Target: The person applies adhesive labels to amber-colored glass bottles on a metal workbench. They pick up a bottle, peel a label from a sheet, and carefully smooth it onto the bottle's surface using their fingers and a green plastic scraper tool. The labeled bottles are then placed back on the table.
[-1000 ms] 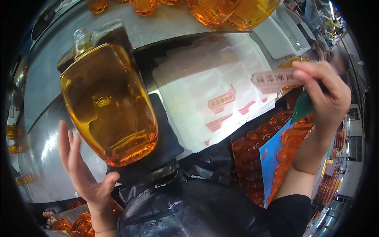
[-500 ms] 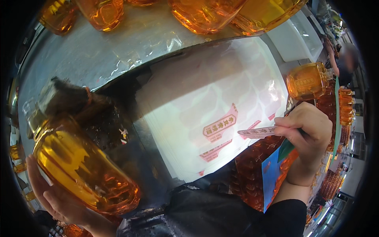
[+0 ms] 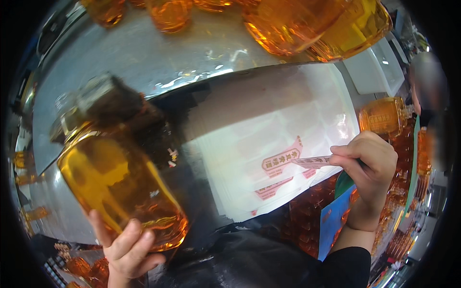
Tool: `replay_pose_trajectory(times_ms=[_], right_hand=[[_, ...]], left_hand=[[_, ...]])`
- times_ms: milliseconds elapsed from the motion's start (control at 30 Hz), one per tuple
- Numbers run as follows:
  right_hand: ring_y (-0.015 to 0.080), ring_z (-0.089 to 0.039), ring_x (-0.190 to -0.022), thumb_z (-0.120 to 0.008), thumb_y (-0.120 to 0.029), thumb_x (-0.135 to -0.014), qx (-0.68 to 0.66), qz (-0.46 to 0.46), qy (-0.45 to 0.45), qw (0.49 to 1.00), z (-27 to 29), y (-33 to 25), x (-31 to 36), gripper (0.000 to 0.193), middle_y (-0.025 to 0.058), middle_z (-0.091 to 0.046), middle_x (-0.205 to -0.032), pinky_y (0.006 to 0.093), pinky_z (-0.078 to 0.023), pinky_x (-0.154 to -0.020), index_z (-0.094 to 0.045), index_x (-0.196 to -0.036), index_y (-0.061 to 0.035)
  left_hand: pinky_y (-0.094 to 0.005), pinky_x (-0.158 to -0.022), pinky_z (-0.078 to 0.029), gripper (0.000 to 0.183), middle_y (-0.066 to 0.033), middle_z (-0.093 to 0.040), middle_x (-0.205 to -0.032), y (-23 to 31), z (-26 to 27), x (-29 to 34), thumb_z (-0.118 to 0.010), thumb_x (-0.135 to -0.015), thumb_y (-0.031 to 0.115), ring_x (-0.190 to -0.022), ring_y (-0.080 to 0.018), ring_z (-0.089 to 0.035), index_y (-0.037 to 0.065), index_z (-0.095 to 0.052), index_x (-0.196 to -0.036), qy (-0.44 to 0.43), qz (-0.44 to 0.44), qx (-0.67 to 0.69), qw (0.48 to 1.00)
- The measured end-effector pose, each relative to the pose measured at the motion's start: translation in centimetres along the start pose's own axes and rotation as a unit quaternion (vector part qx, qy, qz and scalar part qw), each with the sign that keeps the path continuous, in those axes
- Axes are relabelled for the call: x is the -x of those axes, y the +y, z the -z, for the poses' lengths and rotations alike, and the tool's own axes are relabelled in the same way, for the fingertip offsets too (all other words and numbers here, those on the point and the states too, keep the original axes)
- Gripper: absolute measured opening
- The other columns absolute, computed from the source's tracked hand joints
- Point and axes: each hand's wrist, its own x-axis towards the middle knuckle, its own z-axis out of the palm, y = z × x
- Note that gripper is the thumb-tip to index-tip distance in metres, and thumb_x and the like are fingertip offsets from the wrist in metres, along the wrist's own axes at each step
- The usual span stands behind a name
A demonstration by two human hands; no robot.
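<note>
A large glass bottle (image 3: 115,177) of amber liquid lies slanted at the left, its neck toward the upper left. My left hand (image 3: 128,247) is at the bottle's lower side near the base, fingers spread and slightly bent against or just over the glass; contact is hard to make out. Between thumb and fingers of my right hand (image 3: 370,158) is pinched a narrow pink label (image 3: 314,161) with gold-edged lettering. It hovers over a stack of white label sheets (image 3: 230,158), where a few pink labels (image 3: 281,161) remain stuck.
Several amber bottles (image 3: 283,29) stand along the far side of the metal table (image 3: 144,53). A dark cloth-like bundle (image 3: 108,103) lies by the bottle's neck. At the right are a white bin (image 3: 374,67), another amber bottle (image 3: 382,116), a blue panel (image 3: 331,221) and a person (image 3: 427,81).
My left hand has shifted from along the bottle's outer side to its base, fingers now bent. The right hand keeps the label over the sheets. The whole view has shifted slightly.
</note>
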Motion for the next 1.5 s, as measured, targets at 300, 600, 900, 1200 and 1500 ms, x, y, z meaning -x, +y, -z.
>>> replay_pose_trajectory(times_ms=[300,600,900,1200,1500], right_hand=[[0.0134,-0.054,-0.048,-0.083,-0.027,-0.057,-0.166,0.18,-0.042,0.969,0.0,-9.0,-3.5,0.025,-0.0002,-0.061,-0.054,0.024,-0.038,-0.048,-0.07,-0.065,-0.0065],[0.0229,-0.066,-0.063,-0.076,-0.016,-0.077,-0.201,0.278,-0.287,0.894,-7.1,-16.5,-12.0,0.015,0.0108,-0.067,-0.07,0.0287,-0.05,-0.057,-0.069,-0.079,-0.0035],[0.017,-0.055,-0.052,-0.082,-0.017,-0.07,0.026,0.317,0.1,0.943,-7.8,-16.2,-10.5,0.027,0.0047,-0.058,-0.061,0.03,-0.042,-0.048,-0.065,-0.089,-0.0073],[0.019,-0.042,-0.051,-0.069,-0.054,-0.072,0.133,0.238,-0.154,0.95,-7.2,-16.0,-6.2,0.079,0.0037,-0.038,-0.061,0.0346,-0.04,-0.05,-0.051,-0.141,-0.0194],[0.0236,-0.051,-0.056,-0.071,-0.056,-0.068,0.061,0.185,-0.229,0.954,-6.8,-15.9,-5.7,0.086,0.0097,-0.061,-0.075,0.0357,-0.045,-0.057,-0.048,-0.143,-0.0211]], left_hand=[[-0.0495,-0.113,-0.029,0.112,-0.031,-0.002,-0.155,0.7,-1.5,-3.8,-0.09,-0.061,0.018,-0.142,-0.0473,-0.02,0.001,-0.023,-0.15,0.152,0.125,0.151,0.969],[-0.0516,-0.115,-0.017,0.059,-0.027,-0.009,-0.156,-1.6,0.6,-2.9,-0.074,-0.078,0.051,-0.145,-0.0466,-0.012,0.016,-0.06,-0.123,0.179,0.078,0.28,0.94],[-0.0543,-0.115,-0.017,0.057,-0.0257,-0.011,-0.155,-0.4,0.8,-5.7,-0.079,-0.071,0.015,-0.142,-0.0491,-0.011,0.013,-0.058,-0.124,0.183,0.169,0.256,0.934],[-0.0515,-0.116,-0.015,0.085,-0.0246,-0.01,-0.158,-1.1,1.6,-5.9,-0.078,-0.068,0.019,-0.145,-0.0452,-0.009,0.014,-0.044,-0.145,0.119,0.181,0.138,0.966],[-0.0469,-0.111,-0.032,0.08,-0.0227,-0.018,-0.156,-2.3,0.3,-5.9,-0.07,-0.075,0.039,-0.142,-0.037,-0.029,0.009,-0.043,-0.145,0.138,0.122,0.143,0.973]])
